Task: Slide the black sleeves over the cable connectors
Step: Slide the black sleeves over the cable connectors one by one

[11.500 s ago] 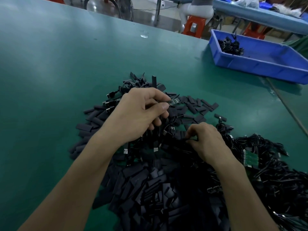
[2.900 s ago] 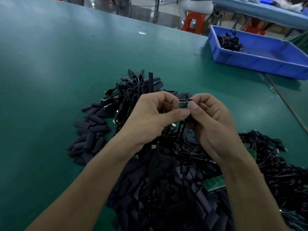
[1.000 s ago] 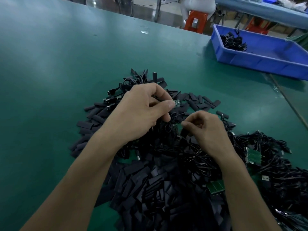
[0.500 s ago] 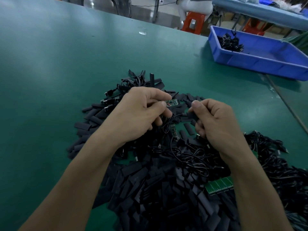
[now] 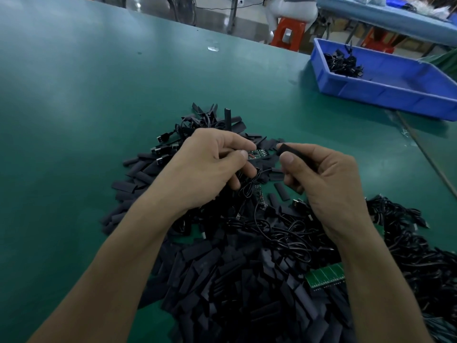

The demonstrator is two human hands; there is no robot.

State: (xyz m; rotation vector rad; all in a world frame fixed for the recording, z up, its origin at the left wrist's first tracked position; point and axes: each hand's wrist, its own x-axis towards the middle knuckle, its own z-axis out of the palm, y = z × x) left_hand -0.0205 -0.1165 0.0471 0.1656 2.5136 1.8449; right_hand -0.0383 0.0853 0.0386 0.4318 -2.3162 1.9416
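Head view. We begin at the left, where the green table (image 5: 74, 107) lies bare up to its far edge. Toward the table's middle we meet a few USB plugs (image 5: 163, 138) at the left fringe of the heap of loose sleeves (image 5: 222, 280), which spreads from the middle down to the near edge. Above this heap we see the left hand (image 5: 205, 167), fingers curled, its thumb and forefinger pinching one end of the connector (image 5: 258, 153), a small green circuit board whose free end points right. Thin black wire loops out beneath the curled fingers. Just right of the board, with a narrow gap between them, we find the black sleeve (image 5: 288, 149), raised above the heap. The right hand (image 5: 329, 184) pinches it between thumb and forefinger, the other fingers folded into the palm, and the sleeve's free end faces the board. Under the right forearm we note a green panel (image 5: 325, 276) lying among the sleeves. Further right a tangle of cables (image 5: 408, 243) runs to the table's right edge. At the far right corner stands a blue bin (image 5: 385, 95) with a small bundle of cables (image 5: 343, 64) in its far left end. Beyond the table's far edge we see an orange stool (image 5: 288, 32).
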